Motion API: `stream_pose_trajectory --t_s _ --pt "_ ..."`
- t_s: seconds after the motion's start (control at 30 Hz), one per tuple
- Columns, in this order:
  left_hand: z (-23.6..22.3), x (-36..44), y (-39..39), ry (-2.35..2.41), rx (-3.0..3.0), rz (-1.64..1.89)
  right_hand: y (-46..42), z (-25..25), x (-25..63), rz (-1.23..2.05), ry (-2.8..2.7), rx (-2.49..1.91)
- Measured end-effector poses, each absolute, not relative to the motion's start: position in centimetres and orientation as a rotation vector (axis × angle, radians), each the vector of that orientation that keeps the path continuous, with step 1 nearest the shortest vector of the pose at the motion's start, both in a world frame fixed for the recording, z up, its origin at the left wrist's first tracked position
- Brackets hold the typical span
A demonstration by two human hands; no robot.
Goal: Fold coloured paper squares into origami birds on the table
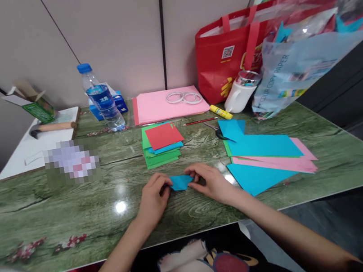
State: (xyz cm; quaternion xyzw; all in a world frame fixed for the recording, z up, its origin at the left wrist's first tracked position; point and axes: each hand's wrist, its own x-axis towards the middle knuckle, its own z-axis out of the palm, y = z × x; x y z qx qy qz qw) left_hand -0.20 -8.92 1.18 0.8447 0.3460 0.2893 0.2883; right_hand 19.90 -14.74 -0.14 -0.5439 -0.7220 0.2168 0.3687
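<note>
A small folded piece of blue paper [180,182] is held just above the table's near middle, stretched between my two hands. My left hand [154,197] pinches its left end between thumb and fingers. At the other end, my right hand [211,184] grips the right corner the same way. Both fingertips hide the paper's ends. Just beyond my hands lies a stack of square coloured papers [162,157], green and blue with a red sheet [164,136] on top. To the right of my right hand are larger blue sheets [265,145] over pink and green ones.
Scissors [220,134], a red pencil [200,121] and a yellow glue stick [220,112] lie behind the papers. Tape rolls [192,98] rest on pink paper [153,108]. A water bottle [104,102], hammer [52,127], white mug [241,93] and red bag [212,58] stand farther back.
</note>
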Motion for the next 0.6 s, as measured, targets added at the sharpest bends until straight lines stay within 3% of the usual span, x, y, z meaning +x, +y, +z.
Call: stream_pose_trajectory --t_s 0.6 --pt "0.4 -1.6 -9.0 0.759 2.409 0.780 -14.7 1.0 19.0 0.485 -2.175 -1.384"
